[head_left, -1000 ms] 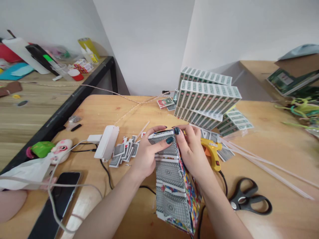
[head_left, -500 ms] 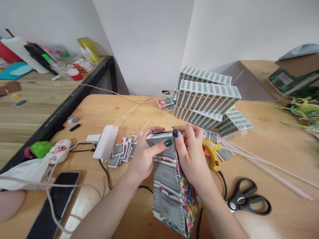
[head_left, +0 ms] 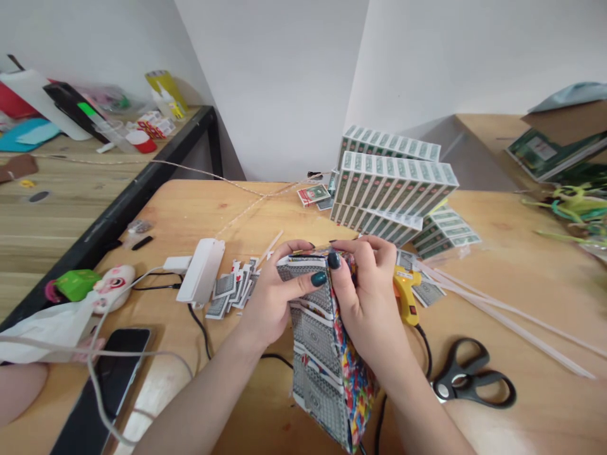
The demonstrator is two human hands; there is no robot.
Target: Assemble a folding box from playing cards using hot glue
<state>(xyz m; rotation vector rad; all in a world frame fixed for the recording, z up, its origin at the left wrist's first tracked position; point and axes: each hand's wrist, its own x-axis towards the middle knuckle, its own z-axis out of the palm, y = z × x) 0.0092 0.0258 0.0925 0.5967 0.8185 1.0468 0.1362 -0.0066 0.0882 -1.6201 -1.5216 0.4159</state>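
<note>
Both hands grip the upper end of a structure made of playing cards (head_left: 315, 357), held tilted above the table. Grey patterned card backs cover its left face, and a colourful layered side shows on the right. My left hand (head_left: 272, 297) is closed on its upper left edge, thumb lying over the card face. My right hand (head_left: 367, 297) pinches the top corner, its thumb along the ridge between the two faces. The fingertips behind the structure are partly hidden. Just beyond my right hand lies a yellow glue gun (head_left: 406, 294). Loose cut cards (head_left: 232, 287) are scattered left of my left hand.
Stacked card boxes (head_left: 393, 183) stand at the back. Black-handled scissors (head_left: 469, 373) and clear glue sticks (head_left: 512, 316) lie on the right. To the left are a white power strip (head_left: 202, 272), a phone (head_left: 104, 392) and loose cables. Another table (head_left: 95, 183) adjoins at left.
My right hand has shifted slightly right and its fingers have turned a little at the top corner. The card structure's lower end has swung slightly. My left hand stays nearly in place.
</note>
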